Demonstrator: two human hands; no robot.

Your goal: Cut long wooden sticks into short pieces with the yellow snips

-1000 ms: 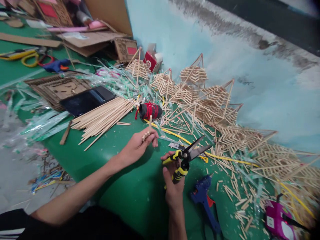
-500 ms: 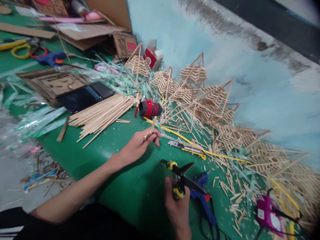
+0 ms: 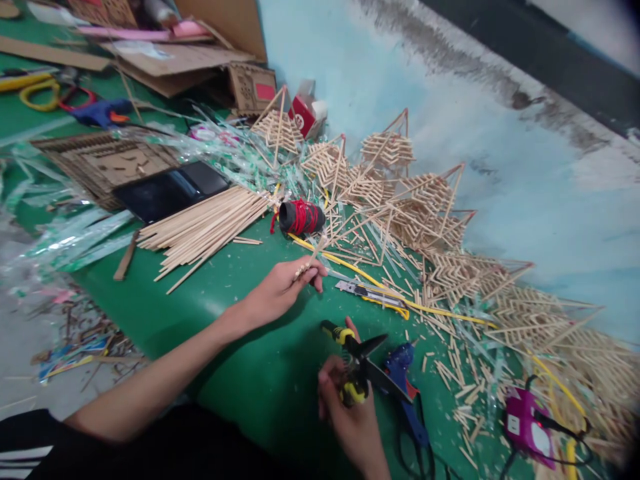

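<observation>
Closed round a small bunch of thin wooden sticks (image 3: 303,269), my left hand (image 3: 280,288) is above the green table, just left of a box cutter (image 3: 374,295). My right hand (image 3: 347,407) grips pruning shears (image 3: 356,363) with black and yellow handles; their blades stand apart and point right. Past the blades lies a blue glue gun (image 3: 401,367) on the table. Left of my left hand a fan of long wooden sticks (image 3: 210,230) is spread out. A dark roll wound with red string (image 3: 301,217) rests beyond the left hand.
Stick-built pyramid frames (image 3: 430,200) line the wall on the right. Short cut stick pieces (image 3: 465,393) are scattered before them, near a purple device with a cable (image 3: 527,427). A phone (image 3: 170,191), plastic strips (image 3: 220,150), scissors (image 3: 43,93) and cardboard (image 3: 175,60) lie at left.
My left hand has shifted slightly right and up with the sticks. The fingers of my right hand have moved around the shears' handles; the blades remain apart.
</observation>
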